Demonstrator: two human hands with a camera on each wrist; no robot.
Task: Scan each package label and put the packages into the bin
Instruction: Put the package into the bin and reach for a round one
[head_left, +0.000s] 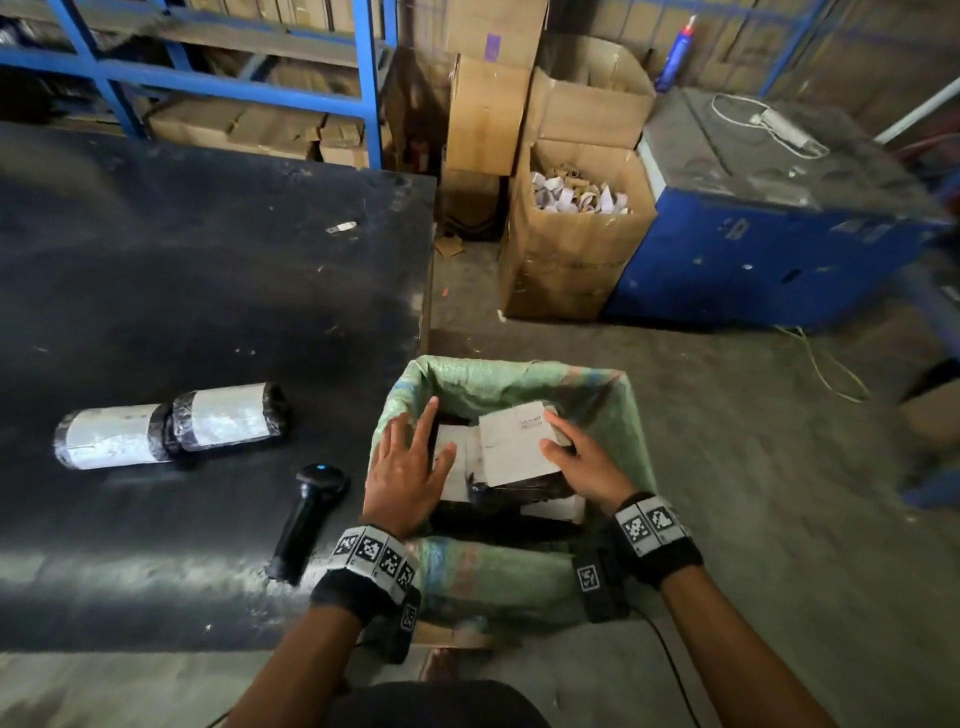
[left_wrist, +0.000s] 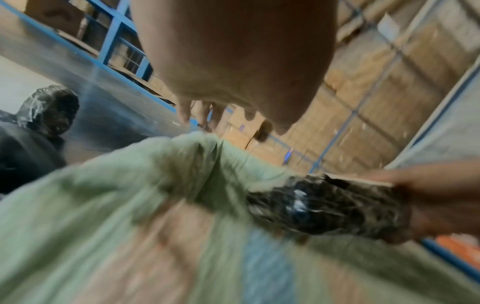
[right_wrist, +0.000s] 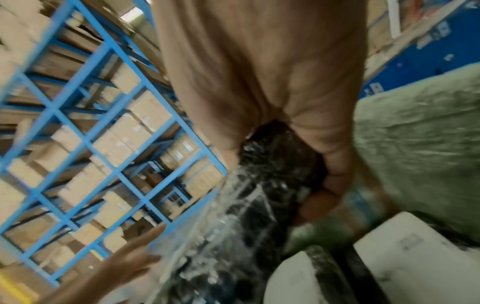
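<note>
A black-wrapped package with a white label (head_left: 514, 441) lies tilted on top of other packages (head_left: 556, 506) inside the bin, a box lined with a green woven sack (head_left: 519, 376). My right hand (head_left: 558, 436) grips its right end; in the right wrist view its thumb and fingers curl round the wrapped package (right_wrist: 272, 164). My left hand (head_left: 415, 447) hovers over the bin's left side with fingers spread and straight, holding nothing. Two more wrapped packages (head_left: 171, 426) lie end to end on the black table (head_left: 208, 270). The black handheld scanner (head_left: 306, 519) lies on the table beside the bin.
An open cardboard box of paper scraps (head_left: 576, 228) and stacked cartons (head_left: 488, 114) stand on the floor behind the bin. A blue cabinet (head_left: 769, 260) is at the right. Blue shelving (head_left: 218, 83) with cartons runs behind the table.
</note>
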